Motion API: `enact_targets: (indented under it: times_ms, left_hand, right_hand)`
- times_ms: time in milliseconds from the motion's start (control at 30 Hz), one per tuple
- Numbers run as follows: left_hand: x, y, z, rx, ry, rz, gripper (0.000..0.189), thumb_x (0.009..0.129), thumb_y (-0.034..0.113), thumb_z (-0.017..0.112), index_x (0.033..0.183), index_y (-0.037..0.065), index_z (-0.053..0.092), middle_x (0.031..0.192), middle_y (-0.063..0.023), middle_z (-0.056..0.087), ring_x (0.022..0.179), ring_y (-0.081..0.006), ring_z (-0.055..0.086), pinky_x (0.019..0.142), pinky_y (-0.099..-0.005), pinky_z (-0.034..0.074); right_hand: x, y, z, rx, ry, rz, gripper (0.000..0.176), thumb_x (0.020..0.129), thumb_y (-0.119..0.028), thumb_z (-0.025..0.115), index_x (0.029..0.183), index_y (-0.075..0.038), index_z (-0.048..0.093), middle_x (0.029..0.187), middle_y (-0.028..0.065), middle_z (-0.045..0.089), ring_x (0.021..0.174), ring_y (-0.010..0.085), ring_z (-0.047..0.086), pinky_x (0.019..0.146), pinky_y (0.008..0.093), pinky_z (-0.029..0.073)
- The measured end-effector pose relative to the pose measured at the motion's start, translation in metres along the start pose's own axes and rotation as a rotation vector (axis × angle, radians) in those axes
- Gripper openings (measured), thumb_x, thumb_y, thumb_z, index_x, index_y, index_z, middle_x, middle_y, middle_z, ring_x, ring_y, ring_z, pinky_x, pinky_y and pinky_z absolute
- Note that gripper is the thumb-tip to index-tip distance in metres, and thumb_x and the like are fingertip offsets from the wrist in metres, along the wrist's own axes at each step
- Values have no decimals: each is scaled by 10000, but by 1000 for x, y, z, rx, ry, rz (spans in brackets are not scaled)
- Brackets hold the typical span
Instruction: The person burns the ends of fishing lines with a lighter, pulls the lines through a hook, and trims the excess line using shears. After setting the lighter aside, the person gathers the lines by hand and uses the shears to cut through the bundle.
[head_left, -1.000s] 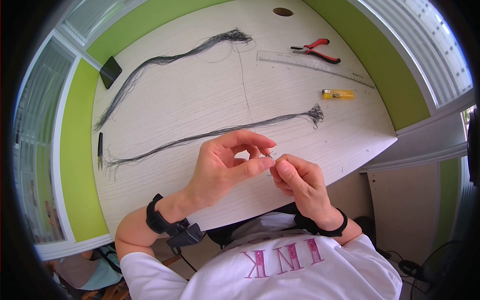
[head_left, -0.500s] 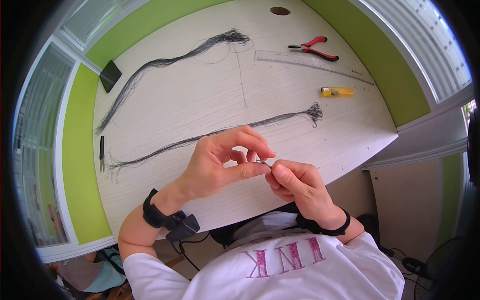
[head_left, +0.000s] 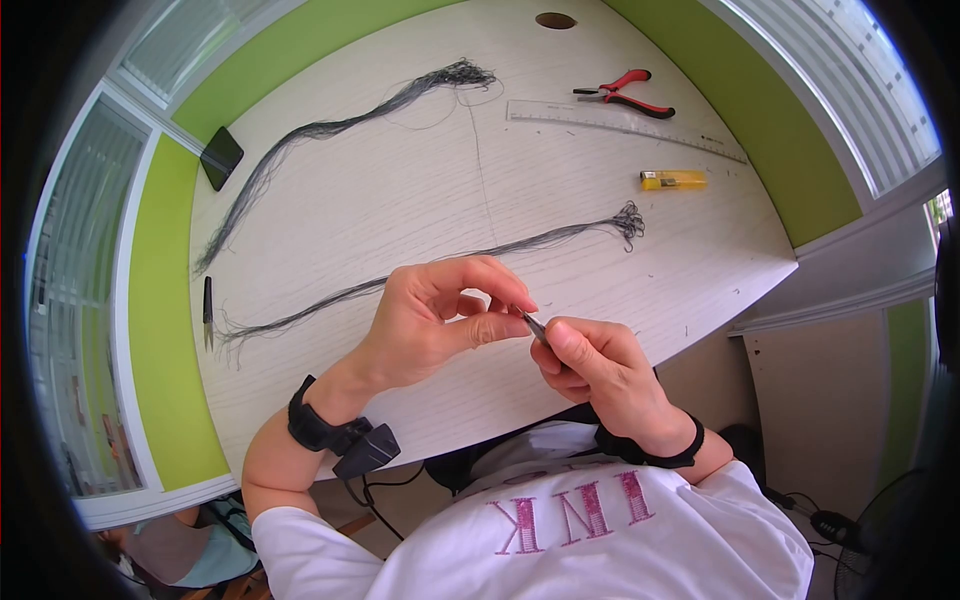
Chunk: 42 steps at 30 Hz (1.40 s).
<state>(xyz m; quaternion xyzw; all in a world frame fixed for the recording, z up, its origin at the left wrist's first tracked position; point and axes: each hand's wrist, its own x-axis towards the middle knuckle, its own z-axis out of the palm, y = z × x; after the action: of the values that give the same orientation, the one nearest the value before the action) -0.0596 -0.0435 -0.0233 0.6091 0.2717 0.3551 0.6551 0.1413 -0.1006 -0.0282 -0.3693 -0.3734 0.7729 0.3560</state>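
Observation:
My left hand (head_left: pixel 425 320) is raised over the front of the table, thumb and fingertips pinched together around something too small to make out. My right hand (head_left: pixel 612 375) grips a slim, pointed metal tool (head_left: pixel 537 329) that looks like tweezers; its tip meets the fingertips of my left hand. Just behind my hands, a bundle of thin dark strands (head_left: pixel 545 240) stretches across the table, with curled, loop-like ends at the right. Farther back lies a second dark strand bundle (head_left: pixel 345 124), and one loose strand (head_left: pixel 480 160) runs between the two.
Red-and-black pliers (head_left: pixel 640 104), a clear ruler (head_left: pixel 625 127) and a yellow lighter (head_left: pixel 673 180) lie at the back right. On the left are a black-handled pointed tool (head_left: pixel 208 310) and a flat black object (head_left: pixel 221 158). Green panels (head_left: pixel 760 130) border the table.
More of the metal tool now shows between my hands, angled up toward the left fingertips. My left fingers have closed in slightly; the things on the table stay in place.

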Motion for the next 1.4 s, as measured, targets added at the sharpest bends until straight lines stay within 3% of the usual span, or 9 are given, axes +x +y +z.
enact_targets:
  times_ms: [67,300,400,1000,1400]
  left_hand:
    - [1,-3,0,14,23,41,182,800,-50,708,963,13,655,949,-95,626,785,-106,582,591,-201,472]
    - [1,-2,3,-14,48,34,171,811,-34,705,968,18,659,941,-80,624,780,-103,575,579,-196,461]
    - [1,1,2,-32,-7,-27,204,832,17,704,1031,48,674,953,-23,629,835,-94,564,688,-212,489]
    - [-1,-6,0,-98,-8,-54,124,845,37,702,961,26,658,962,-26,629,818,-66,567,580,-185,442]
    - [-1,-6,3,-138,8,-47,115,848,-7,679,960,-1,654,970,-77,642,891,-119,612,752,-235,535]
  right_hand:
    - [0,0,0,19,-5,13,425,997,-418,474,753,-74,521,641,-71,327,563,33,229,476,210,197]
    - [0,2,-2,70,-20,30,436,992,-441,473,771,-69,523,643,-72,319,555,32,214,465,210,180]
    - [0,3,-2,85,-16,43,441,990,-449,472,772,-69,524,638,-73,313,549,34,208,460,210,175]
    - [-2,5,0,136,-38,55,447,991,-464,460,793,-71,536,634,-80,305,545,28,204,456,206,163]
    - [-4,3,1,123,-14,43,445,991,-460,465,785,-71,536,636,-80,308,548,30,209,461,204,173]
